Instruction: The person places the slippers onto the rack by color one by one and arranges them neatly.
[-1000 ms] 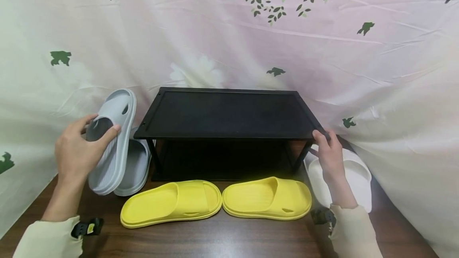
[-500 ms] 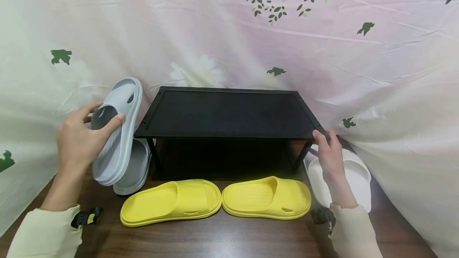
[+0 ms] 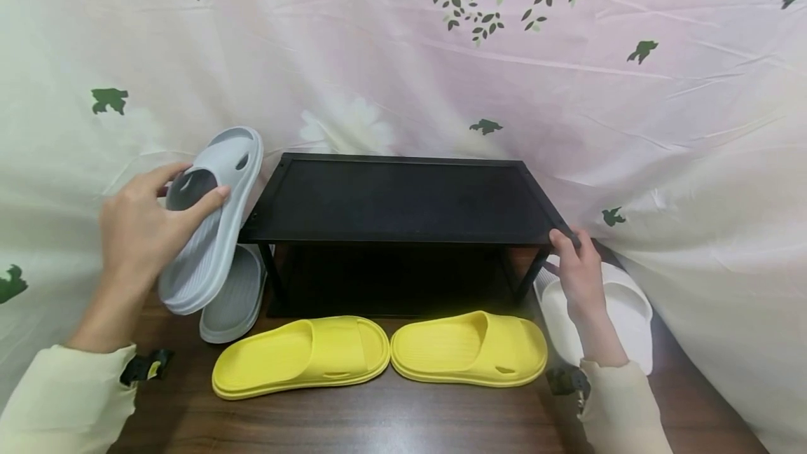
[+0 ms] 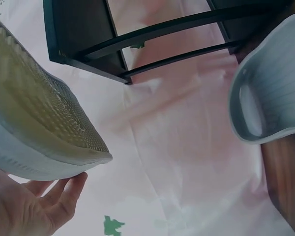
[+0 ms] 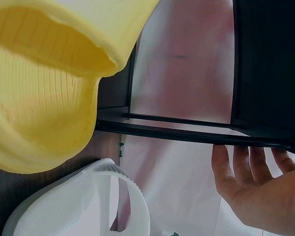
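My left hand (image 3: 135, 230) grips a light grey slipper (image 3: 204, 258) by its strap, thumb on the near side. The slipper is raised and tilted, toe upward, beside the left edge of a black two-tier rack (image 3: 403, 202). In the left wrist view its textured sole (image 4: 54, 108) faces the camera. Below it, another grey slipper (image 3: 233, 300) lies on the table against the rack's left side. My right hand (image 3: 583, 275) holds the front right corner of the rack's top board. In the right wrist view its fingers (image 5: 241, 164) lie along the rack's side edge.
Two yellow slippers (image 3: 302, 356) lie end to end in front of the rack on the dark wooden table (image 3: 403, 419). A white slipper (image 3: 624, 307) sits right of the rack, partly behind my right forearm. A patterned cloth (image 3: 403, 90) hangs close behind and at both sides.
My left hand has lifted the grey slipper higher and a little to the right, toward the rack. The right hand, the rack and the yellow slippers stay where they were.
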A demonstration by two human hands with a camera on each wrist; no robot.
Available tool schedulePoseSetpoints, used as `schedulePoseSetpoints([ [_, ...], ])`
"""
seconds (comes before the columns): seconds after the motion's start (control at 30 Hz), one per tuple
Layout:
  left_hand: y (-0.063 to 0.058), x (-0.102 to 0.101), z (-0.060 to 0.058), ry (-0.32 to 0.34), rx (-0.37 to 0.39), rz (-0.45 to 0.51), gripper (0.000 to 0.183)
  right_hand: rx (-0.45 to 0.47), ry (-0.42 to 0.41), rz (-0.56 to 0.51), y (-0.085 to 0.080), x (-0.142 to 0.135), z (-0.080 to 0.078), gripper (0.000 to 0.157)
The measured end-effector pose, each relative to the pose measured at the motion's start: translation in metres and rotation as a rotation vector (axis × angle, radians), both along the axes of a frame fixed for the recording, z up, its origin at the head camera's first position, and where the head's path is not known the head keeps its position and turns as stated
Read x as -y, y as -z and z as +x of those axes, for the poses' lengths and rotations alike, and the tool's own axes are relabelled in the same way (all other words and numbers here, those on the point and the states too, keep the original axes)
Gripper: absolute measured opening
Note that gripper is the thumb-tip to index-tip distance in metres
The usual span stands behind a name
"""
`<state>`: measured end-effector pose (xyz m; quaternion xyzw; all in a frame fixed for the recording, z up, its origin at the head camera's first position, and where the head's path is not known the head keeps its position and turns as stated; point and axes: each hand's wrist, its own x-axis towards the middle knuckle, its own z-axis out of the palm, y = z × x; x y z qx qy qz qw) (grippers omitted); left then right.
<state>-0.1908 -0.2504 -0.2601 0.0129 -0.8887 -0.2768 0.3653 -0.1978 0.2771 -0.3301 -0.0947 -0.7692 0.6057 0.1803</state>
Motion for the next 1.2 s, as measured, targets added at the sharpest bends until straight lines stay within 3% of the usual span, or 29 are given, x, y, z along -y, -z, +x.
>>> schedulePoseSetpoints([
  [1.2, -0.026, -0.04, -0.038, 0.106, 0.17, -0.218, 0.074, 0.007, -0.003, 0.007, -0.001, 0.0, 0.0, 0.054],
])
